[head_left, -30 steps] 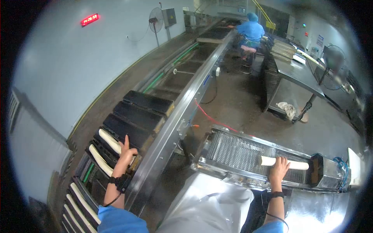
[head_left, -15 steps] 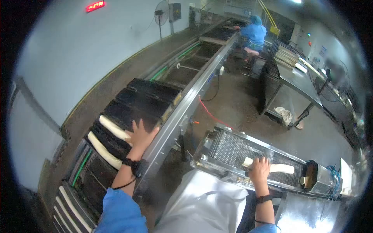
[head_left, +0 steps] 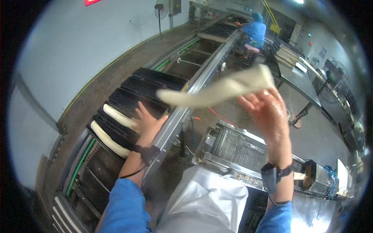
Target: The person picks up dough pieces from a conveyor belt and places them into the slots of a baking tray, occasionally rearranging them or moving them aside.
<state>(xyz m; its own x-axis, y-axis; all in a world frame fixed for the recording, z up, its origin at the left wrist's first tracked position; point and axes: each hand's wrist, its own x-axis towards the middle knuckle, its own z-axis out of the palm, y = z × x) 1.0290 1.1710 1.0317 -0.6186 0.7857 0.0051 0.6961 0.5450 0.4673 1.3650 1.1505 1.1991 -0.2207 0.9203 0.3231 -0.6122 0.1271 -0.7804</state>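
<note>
Head view: my right hand (head_left: 270, 112) grasps a pale dough strip (head_left: 217, 91) by its thicker end, up in the air, blurred. Strip runs sideways off my fingers, drooping a bit; its narrow end shows over the black trays (head_left: 155, 82) and the steel rail (head_left: 199, 81). Exact finger contact too blurred to tell.

My left hand (head_left: 149, 122) is ungripped, fingers spread, palm down over the trays, by the near end of a laid strip (head_left: 116, 115). Touching it or not, can't tell. Second laid strip (head_left: 108, 139) in the next tray, just beside. More thin pale strips (head_left: 66, 214) bottom left, in trays.

Mesh belt (head_left: 237, 149) in front of me, below my right hand; pale piece (head_left: 299, 176) at its right end, by the metal housing (head_left: 321, 176). White apron (head_left: 206, 196) at my front. Person in blue (head_left: 254, 32) far up the line. Metal counter (head_left: 301, 82) to the right, stacked boards (head_left: 287, 55) on top.
</note>
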